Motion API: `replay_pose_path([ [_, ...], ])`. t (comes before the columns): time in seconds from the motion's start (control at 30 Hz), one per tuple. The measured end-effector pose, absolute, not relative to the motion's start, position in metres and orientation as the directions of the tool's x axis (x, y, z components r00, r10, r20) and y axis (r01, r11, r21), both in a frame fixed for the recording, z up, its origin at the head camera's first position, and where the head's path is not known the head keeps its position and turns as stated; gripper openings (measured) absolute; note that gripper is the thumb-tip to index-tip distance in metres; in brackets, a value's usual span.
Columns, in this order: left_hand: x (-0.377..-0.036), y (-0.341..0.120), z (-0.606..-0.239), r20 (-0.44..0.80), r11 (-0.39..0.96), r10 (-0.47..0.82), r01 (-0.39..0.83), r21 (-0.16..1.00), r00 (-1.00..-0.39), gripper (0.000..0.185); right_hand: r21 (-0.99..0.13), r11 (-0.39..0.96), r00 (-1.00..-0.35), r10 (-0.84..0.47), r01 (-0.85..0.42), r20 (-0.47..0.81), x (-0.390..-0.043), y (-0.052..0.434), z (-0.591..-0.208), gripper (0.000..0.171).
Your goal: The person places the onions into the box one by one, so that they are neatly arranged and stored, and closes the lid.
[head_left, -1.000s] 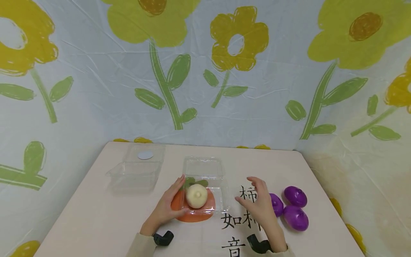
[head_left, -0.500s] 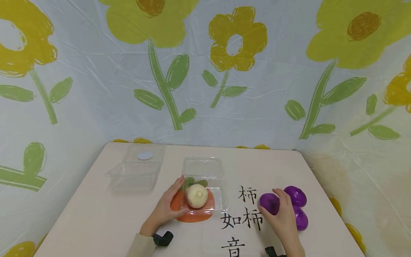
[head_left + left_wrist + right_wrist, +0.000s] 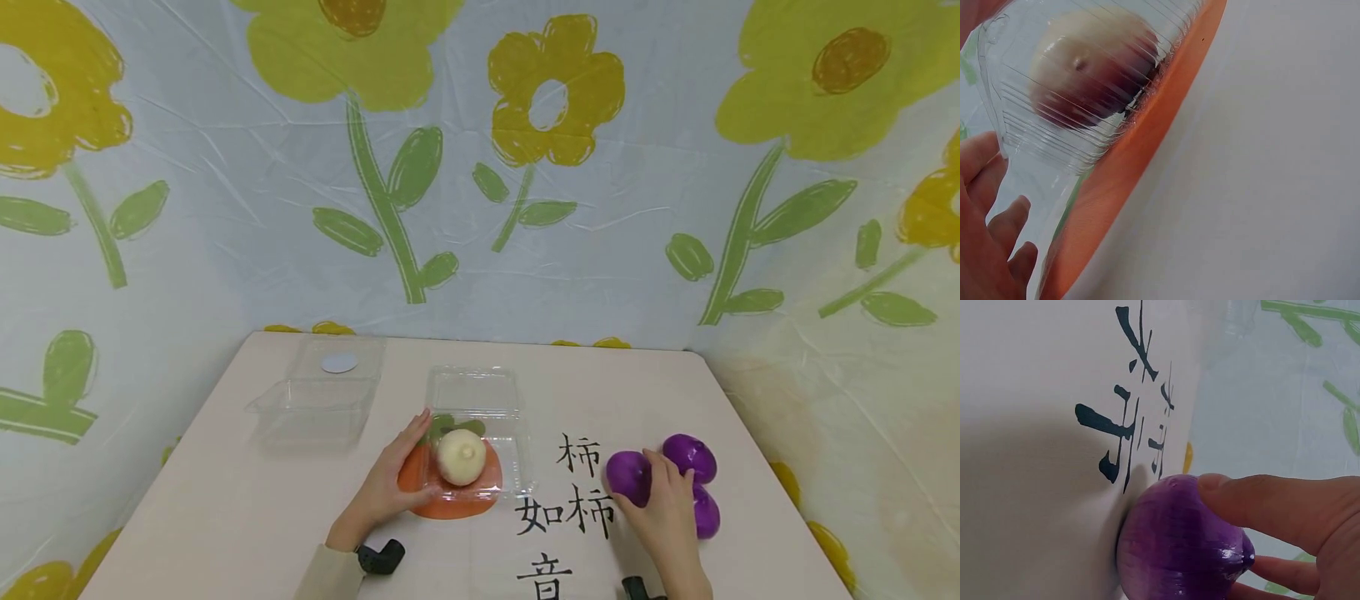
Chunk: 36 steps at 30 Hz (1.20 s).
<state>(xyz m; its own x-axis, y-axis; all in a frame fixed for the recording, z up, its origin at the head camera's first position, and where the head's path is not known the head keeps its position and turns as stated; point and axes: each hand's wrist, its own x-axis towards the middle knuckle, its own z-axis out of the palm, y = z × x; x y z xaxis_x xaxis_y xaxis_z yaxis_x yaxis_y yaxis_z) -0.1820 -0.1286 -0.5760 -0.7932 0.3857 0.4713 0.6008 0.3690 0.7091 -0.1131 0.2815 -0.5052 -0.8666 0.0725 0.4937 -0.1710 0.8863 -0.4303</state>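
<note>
My right hand [image 3: 663, 504] grips a glossy purple onion [image 3: 628, 477], its thumb on the side. In the right wrist view the onion [image 3: 1179, 540] shows a small pointed nub toward the palm, close to the tabletop. My left hand [image 3: 396, 471] holds the left end of an open clear plastic box [image 3: 517, 467], thumb at the front edge and fingertips along the side. Inside sits a round cream-coloured vegetable [image 3: 461, 457] with a small nub; the left wrist view shows its reddish-purple lower side [image 3: 1085, 103].
Two more purple onions [image 3: 690, 458] lie right beside my right hand, one partly hidden by it. Another open clear box [image 3: 315, 417] with a white label stands at the back left. An orange printed shape [image 3: 412, 473] and black characters [image 3: 577, 454] mark the white tabletop.
My right hand has moved right from beside the box and taken hold of the nearest purple onion, which has shifted slightly left. My left hand has stayed at the box.
</note>
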Motion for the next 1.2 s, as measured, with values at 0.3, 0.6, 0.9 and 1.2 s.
replay_pose_path([
  [0.3, -0.1827, -0.1285, -0.5755, 0.456, 0.387, 0.386, 0.589, 0.709, -0.802, 0.098, -0.412, 0.899, -0.884, 0.066, -0.148, 0.463, -0.1151, 0.2821, -0.5086, 0.078],
  [0.6, -0.1828, -0.1253, -0.5781, 0.46, 0.375, 0.392, 0.596, 0.71, -0.796, 0.098, -0.395, 0.909, -0.887, 0.068, -0.134, 0.456, -0.1156, 0.284, -0.5108, 0.077],
  [0.9, -0.1829, -0.1239, -0.5782, 0.44, 0.381, 0.39, 0.577, 0.723, -0.809, 0.098, -0.385, 0.911, -0.881, 0.054, -0.15, 0.47, -0.1176, 0.286, -0.5138, 0.078],
  [1.2, -0.181, -0.1278, -0.5775, 0.432, 0.389, 0.384, 0.567, 0.726, -0.816, 0.099, -0.396, 0.908, -0.891, 0.063, -0.136, 0.45, -0.1194, 0.2815, -0.5146, 0.074],
])
